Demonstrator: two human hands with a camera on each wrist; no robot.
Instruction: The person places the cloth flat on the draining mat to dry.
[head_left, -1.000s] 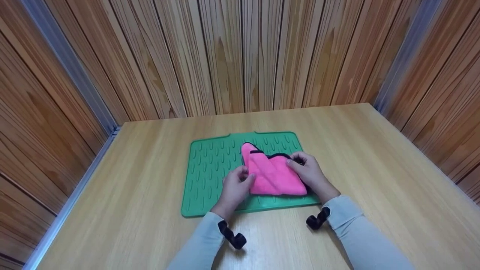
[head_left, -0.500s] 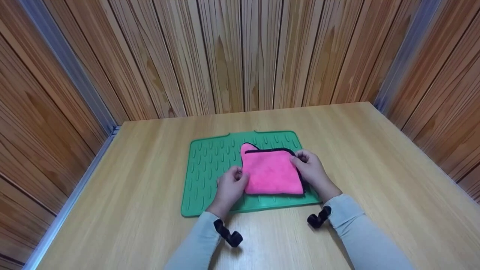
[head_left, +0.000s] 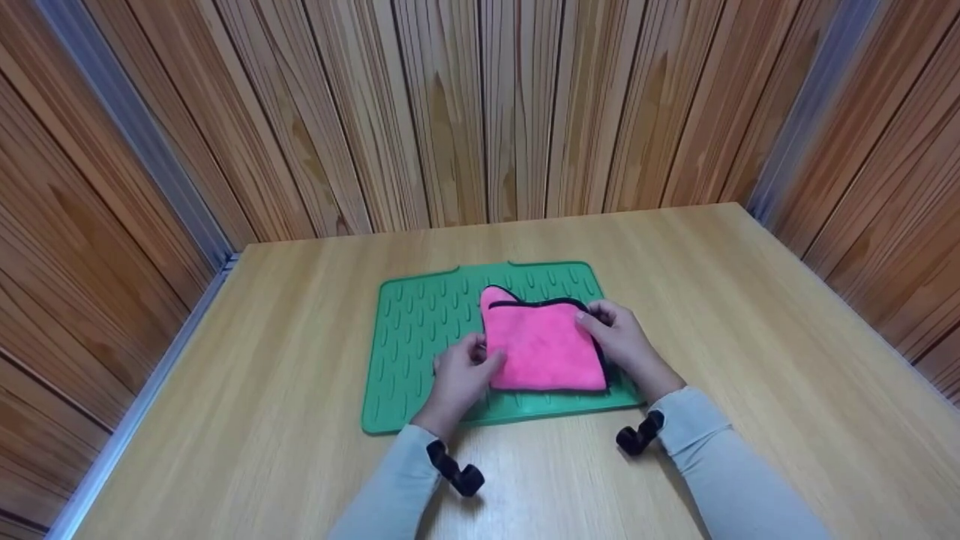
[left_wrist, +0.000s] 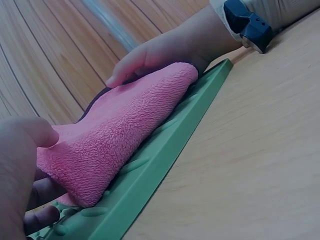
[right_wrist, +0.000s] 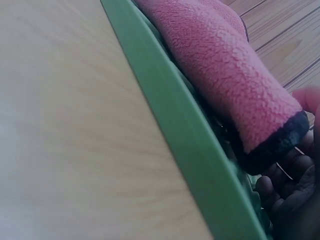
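Note:
A folded pink cloth (head_left: 544, 349) with black edging lies over a ridged green mat (head_left: 420, 322), one rounded corner poking out at its far left. My left hand (head_left: 459, 379) pinches the cloth's left edge, thumb on top and fingers beneath. At the far right corner my right hand (head_left: 626, 337) pinches the black-edged side between thumb and fingers. The left wrist view shows the cloth's plush near fold (left_wrist: 135, 120) raised a little between both hands. In the right wrist view, the black trim (right_wrist: 282, 140) sits by the right fingers, which are partly cut off by the frame.
The mat rests on a light wooden table (head_left: 292, 337), its near rim (right_wrist: 170, 120) raised. Wood-plank walls (head_left: 457, 112) stand behind and at both sides. A black wrist mount (head_left: 456, 469) is strapped on the left sleeve, another black mount (head_left: 640, 433) on the right.
The cloth was creased diagonally and bunched a second ago; its top now lies flatter and squarer. My left hand has shifted slightly left, while the right stays near the same corner.

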